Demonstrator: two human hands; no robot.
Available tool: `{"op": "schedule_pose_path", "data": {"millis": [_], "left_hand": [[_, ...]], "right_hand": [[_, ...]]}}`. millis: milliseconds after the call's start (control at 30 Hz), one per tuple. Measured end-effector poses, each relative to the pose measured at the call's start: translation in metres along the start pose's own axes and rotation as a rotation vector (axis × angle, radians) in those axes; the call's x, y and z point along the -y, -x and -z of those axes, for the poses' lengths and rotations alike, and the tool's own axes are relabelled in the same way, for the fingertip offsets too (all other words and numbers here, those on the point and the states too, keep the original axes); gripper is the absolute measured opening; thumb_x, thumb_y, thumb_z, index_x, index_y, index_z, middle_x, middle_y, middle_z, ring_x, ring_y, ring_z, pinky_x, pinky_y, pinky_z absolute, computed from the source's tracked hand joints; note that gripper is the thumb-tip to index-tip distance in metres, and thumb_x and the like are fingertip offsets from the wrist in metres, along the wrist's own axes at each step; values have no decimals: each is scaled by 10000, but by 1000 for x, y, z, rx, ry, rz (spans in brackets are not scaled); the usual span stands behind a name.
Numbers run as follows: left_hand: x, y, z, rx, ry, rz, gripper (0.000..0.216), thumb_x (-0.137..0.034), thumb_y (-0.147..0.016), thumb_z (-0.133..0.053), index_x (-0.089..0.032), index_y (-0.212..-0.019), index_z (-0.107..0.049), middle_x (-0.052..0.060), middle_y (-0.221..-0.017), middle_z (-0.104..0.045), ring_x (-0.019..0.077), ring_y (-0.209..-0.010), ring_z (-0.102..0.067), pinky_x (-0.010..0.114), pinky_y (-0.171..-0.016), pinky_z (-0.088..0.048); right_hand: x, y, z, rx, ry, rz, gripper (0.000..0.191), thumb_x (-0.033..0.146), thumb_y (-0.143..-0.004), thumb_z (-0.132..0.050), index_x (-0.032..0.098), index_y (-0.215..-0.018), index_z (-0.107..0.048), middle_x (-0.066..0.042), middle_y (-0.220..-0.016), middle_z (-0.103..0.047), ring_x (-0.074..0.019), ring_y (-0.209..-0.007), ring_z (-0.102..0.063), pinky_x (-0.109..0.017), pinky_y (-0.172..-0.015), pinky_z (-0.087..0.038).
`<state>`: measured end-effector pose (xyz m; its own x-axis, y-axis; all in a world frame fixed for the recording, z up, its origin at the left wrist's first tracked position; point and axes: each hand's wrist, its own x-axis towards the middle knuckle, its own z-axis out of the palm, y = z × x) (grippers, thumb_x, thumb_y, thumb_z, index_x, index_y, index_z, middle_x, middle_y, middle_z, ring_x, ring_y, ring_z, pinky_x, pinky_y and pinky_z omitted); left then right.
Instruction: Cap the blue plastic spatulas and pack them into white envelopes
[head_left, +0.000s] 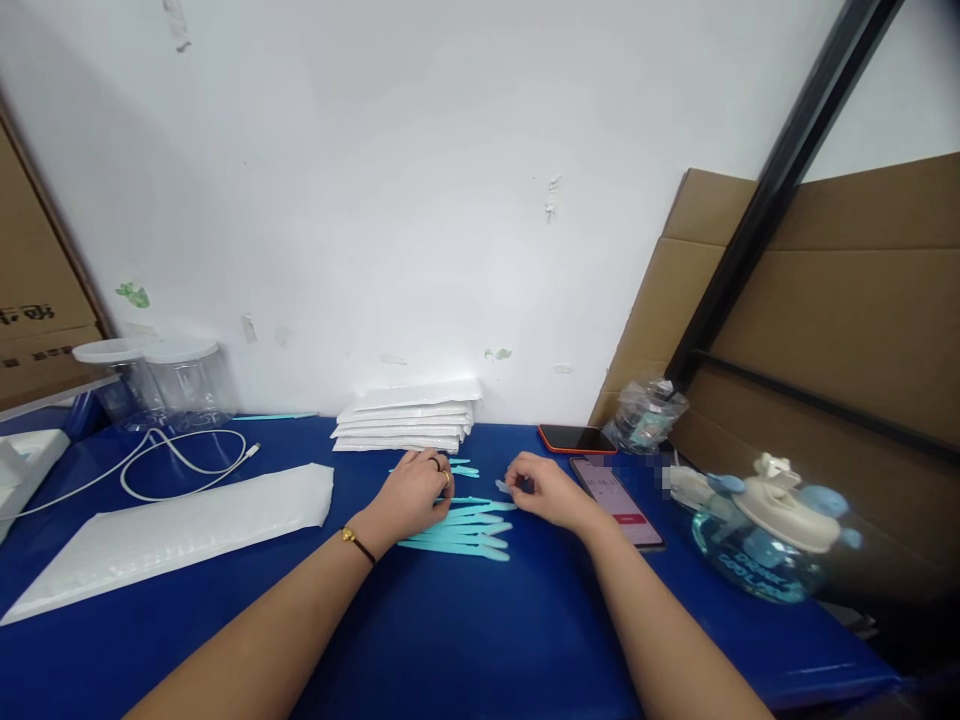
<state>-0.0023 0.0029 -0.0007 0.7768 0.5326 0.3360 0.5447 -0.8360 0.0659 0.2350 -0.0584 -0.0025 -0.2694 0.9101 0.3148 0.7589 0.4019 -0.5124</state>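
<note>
Several light blue plastic sticks [469, 530] lie in a loose row on the blue table [465, 640]. My left hand [412, 492] rests curled on the left ends of the sticks, fingers pressed down on them. My right hand [544, 490] is just right of the sticks, its fingers pinched on a small pale piece [502, 487] that I cannot make out. A few more blue sticks [463, 467] lie behind the left hand.
A stack of white padded envelopes [409, 418] sits against the wall; another white envelope [172, 535] lies at left beside a white cable [184, 462] and clear jars [184, 380]. Two phones [619, 495] [576, 438], a plastic bag [645, 412] and a blue water bottle [765, 535] stand at right.
</note>
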Motion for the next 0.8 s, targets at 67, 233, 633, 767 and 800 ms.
{"op": "schedule_pose_path", "data": {"millis": [67, 233, 633, 767, 800], "left_hand": [[-4, 1, 1, 22, 22, 2, 121, -163, -726, -500, -194, -688, -611, 37, -813, -600, 194, -863, -503, 319, -753, -333], [-1, 1, -2, 73, 65, 66, 140, -182, -737, -490, -196, -690, -621, 29, -745, -615, 177, -775, -518, 308, -720, -329], [5, -1, -7, 79, 107, 88, 152, -209, -756, -480, -206, -696, -619, 4, -706, -620, 162, -742, -520, 291, -710, -309], [4, -2, -8, 87, 113, 70, 146, -213, -766, -487, -209, -704, -619, -1, -707, -622, 163, -757, -523, 287, -713, -306], [3, -2, -8, 98, 123, 64, 147, -217, -770, -491, -209, -706, -623, -1, -713, -627, 164, -768, -526, 287, -716, -306]], "right_hand": [[1, 0, -3, 86, -46, -27, 65, 140, -737, -527, 170, -741, -585, -2, -734, -577, -107, -638, -526, -190, -578, -407], [0, 2, -5, 148, -92, -83, 71, 149, -744, -516, 173, -755, -581, 19, -663, -569, -100, -592, -519, -179, -540, -395], [-2, -3, -9, 137, 97, -3, 128, 110, -739, -531, 164, -736, -647, -5, -675, -597, -102, -576, -524, -193, -541, -368], [4, -4, -16, 123, 84, 44, 135, 108, -750, -535, 168, -754, -656, -20, -730, -616, -115, -624, -540, -204, -576, -389], [6, -5, -18, 126, 71, 58, 143, 104, -753, -531, 168, -755, -659, -24, -744, -621, -119, -639, -547, -209, -591, -397]]}}
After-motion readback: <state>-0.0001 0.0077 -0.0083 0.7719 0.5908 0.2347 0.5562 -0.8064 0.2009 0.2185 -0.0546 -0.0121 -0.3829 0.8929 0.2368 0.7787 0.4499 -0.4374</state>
